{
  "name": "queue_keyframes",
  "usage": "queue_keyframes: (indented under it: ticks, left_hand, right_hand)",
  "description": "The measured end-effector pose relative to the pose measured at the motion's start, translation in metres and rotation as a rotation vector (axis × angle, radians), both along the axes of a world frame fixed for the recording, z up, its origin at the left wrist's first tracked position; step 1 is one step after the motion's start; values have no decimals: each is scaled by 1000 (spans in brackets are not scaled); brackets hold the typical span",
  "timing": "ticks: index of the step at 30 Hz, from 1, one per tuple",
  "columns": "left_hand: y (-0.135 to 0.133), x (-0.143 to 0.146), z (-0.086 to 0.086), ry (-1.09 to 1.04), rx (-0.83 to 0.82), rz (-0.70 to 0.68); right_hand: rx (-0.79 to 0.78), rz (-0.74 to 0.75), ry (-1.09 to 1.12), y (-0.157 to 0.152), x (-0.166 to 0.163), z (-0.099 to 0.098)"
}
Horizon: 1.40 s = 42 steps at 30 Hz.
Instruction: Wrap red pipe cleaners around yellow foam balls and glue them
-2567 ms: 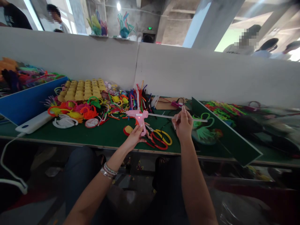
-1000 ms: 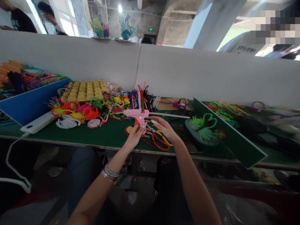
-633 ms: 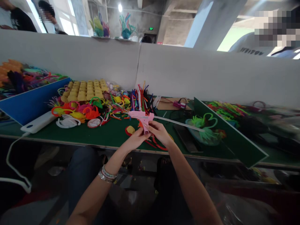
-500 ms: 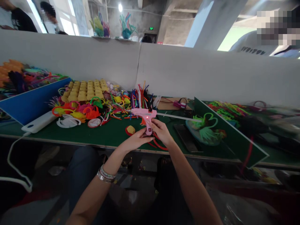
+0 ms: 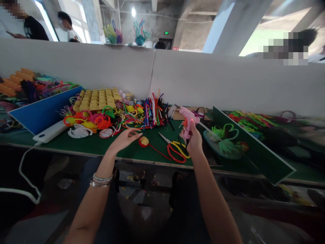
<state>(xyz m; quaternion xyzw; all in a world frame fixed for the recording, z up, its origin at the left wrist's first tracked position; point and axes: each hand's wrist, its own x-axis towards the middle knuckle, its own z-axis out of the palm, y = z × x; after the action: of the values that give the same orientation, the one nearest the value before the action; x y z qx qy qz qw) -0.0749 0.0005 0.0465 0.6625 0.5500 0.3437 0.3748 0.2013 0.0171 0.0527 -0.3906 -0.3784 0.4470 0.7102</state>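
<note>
My right hand (image 5: 194, 140) grips the handle of a pink hot glue gun (image 5: 189, 117), its nozzle tilted up to the left and a glue stick (image 5: 206, 127) sticking out at the back. A small red light glows on its body. My left hand (image 5: 125, 139) hovers over the green table with its fingers apart and nothing in them. Just right of its fingertips lies a small round red-and-yellow piece (image 5: 144, 141) with a red stem. Between my hands rest scissors (image 5: 172, 146) with red and yellow handles, blades pointing away to the left.
Colourful pipe cleaners (image 5: 154, 110) stand in a bunch at the back. A yellow egg tray (image 5: 98, 99) sits behind bright fuzzy pieces. A white power strip (image 5: 49, 132) lies left, beside a blue divider (image 5: 48, 110). A green divider (image 5: 254, 149) and a dish (image 5: 223, 150) are at right.
My left hand has let go of the glue gun and moved left. My right hand has carried the gun right and tilted its nozzle up. The scissors have come into view.
</note>
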Motion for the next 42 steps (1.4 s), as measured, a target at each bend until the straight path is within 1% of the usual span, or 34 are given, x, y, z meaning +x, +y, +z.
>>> queue_keyframes:
  ticks: [3,5,7,10,12,14,17,20,22,25,27,30,36,42]
  left_hand:
    - [10,-7,-18,52,-15,105]
    - [10,-5,-23,97,-67,104]
    - [9,0,-25,137,-95,74]
    - [7,10,-27,213,-105,73]
    - [6,17,-29,266,-121,98]
    - [6,24,-32,321,-103,150]
    - [3,32,-34,370,-43,220]
    - [0,37,-35,394,-4,242]
    - [-1,39,-35,410,7,251]
    - [0,39,-36,406,2,234]
    - [0,38,-37,389,-5,218]
    - [-1,37,-37,380,-6,210]
    - [-4,35,-33,369,-27,176]
    - [-4,34,-30,384,-52,129]
  right_hand:
    - [-79,-27,-56,0,3,-2]
    - [-92,-15,-130,0,3,-4]
    - [-93,-35,-223,1,1,-7]
    - [-94,-148,-431,1,-3,-11]
    - [-75,-222,-575,-1,-5,-13]
    - [-57,-279,-686,-3,-6,-13]
    - [-54,-309,-799,-8,-7,-12]
    - [-37,-350,-958,-11,-8,-12]
    - [-31,-426,-1121,-12,-9,-13]
    - [-76,-532,-1361,-13,-8,-15]
    - [-131,-588,-1460,-13,-8,-16]
    - [-180,-618,-1509,-14,-8,-16]
    - [-225,-611,-1451,-12,-5,-16]
    - [-191,-679,-1375,-9,9,-16]
